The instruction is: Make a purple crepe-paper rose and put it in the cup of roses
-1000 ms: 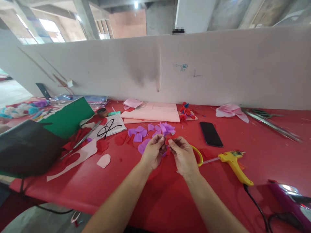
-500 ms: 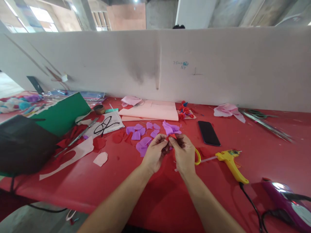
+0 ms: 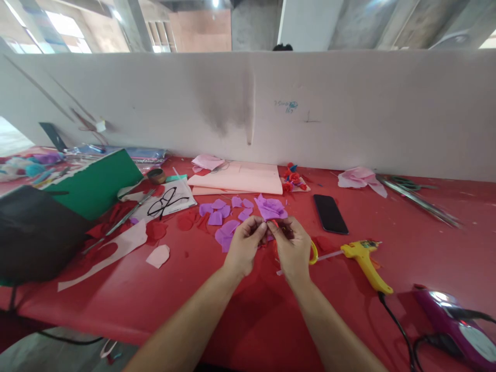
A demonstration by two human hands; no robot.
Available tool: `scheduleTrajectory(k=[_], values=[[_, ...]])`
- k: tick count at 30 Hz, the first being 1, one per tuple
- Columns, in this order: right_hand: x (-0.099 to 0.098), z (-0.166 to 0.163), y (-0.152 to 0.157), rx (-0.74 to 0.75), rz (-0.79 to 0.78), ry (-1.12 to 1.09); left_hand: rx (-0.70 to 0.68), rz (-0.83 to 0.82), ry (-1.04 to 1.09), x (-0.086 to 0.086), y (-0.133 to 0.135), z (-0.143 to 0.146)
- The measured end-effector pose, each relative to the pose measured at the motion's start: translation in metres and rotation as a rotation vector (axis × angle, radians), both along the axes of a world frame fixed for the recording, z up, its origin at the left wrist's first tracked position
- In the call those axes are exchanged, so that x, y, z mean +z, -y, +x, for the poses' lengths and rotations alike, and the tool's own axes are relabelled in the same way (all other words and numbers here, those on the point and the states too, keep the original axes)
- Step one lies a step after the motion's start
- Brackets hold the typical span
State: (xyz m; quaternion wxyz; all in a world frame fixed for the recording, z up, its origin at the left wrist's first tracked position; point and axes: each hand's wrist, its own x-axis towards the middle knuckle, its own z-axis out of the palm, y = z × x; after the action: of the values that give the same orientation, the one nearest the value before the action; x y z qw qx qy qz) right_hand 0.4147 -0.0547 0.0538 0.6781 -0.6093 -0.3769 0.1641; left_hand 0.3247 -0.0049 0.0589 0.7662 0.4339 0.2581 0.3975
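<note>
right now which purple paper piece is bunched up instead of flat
The purple flower just beyond the fingers pinching red paper; the petals left of it lie flat.

Paper-craft workshop, bench station in an unfinished concrete building.
- Long worktable [image 3: 248, 320] under red covering; plain white partition board [image 3: 368, 113] along its far edge.
- Cut purple paper petals [image 3: 220, 212] and red paper offcuts [image 3: 155, 230], centre and left.
- Pink paper sheets [image 3: 240, 181], far centre; green sheet [image 3: 96, 183], far left.
- Yellow hot-glue gun [image 3: 366, 261], corded, near right; yellow-handled scissors [image 3: 313, 252] beside it.
- Bare concrete columns [image 3: 253, 23] beyond the partition.
</note>
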Motion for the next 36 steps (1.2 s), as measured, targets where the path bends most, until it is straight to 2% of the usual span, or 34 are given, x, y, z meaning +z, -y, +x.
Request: scheduleTrajectory(k=[8, 15, 22, 29, 36], values=[[0.001, -0.004, 0.002, 0.019, 0.088, 0.148, 0.019, -0.133, 0.083, -0.002, -0.001, 0.000], [0.001, -0.005, 0.004, -0.038, 0.106, 0.226, 0.043, -0.082, 0.092, -0.005, 0.003, 0.003], [0.001, -0.007, 0.007, -0.006, 0.142, 0.106, 0.104, 0.061, 0.164, -0.016, 0.002, 0.005], [-0.001, -0.006, 0.006, 0.033, 0.110, 0.041, 0.099, 0.076, 0.168, -0.024, -0.001, 0.007], [-0.005, -0.006, 0.005, 0.095, 0.109, -0.078, 0.137, 0.047, 0.131, -0.019, 0.000, 0.006]])
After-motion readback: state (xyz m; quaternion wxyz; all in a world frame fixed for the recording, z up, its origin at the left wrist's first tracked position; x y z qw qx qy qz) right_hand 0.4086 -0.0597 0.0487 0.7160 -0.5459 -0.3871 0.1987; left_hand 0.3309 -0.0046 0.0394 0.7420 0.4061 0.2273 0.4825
